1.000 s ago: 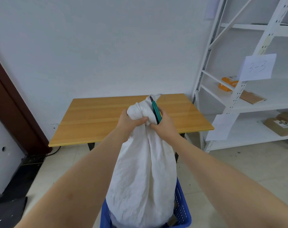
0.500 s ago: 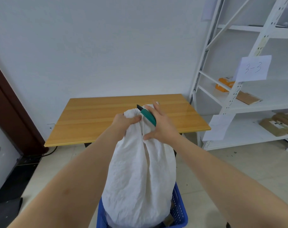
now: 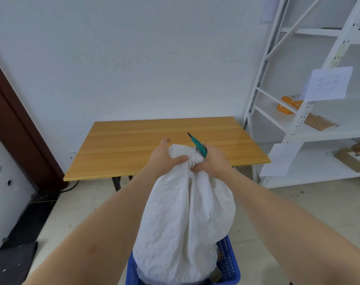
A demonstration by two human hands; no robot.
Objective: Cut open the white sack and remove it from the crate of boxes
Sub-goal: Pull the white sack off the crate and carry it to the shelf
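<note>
White wall fills the back of the room, with a wooden table (image 3: pixel 154 140) pushed against it and a white metal shelving rack (image 3: pixel 298 124) standing at the table's right end. Taped to one upright of the rack is a paper sign (image 3: pixel 329 83) handwritten "3-3"; a second sheet (image 3: pixel 280 159) hangs lower down, its writing too faint to read. On the shelves lie an orange box (image 3: pixel 289 103), a flat piece of cardboard (image 3: pixel 319 123) and a brown carton (image 3: pixel 354 159) with a white label that cannot be made out.

Down on the tiled floor, in front of the table's near edge, a blue plastic crate (image 3: pixel 228 266) holds the white sack (image 3: pixel 185 223), which rises upright out of it. The person's left hand (image 3: pixel 164 157) grips the gathered neck of the sack, thumb curled over the bunched cloth. The right hand (image 3: pixel 212 163) pinches the neck from the other side, fingers wrapped around both the cloth and a green-handled utility knife (image 3: pixel 198 145). The knife's blade end points up and away over the tabletop, clear of the cloth.
</note>
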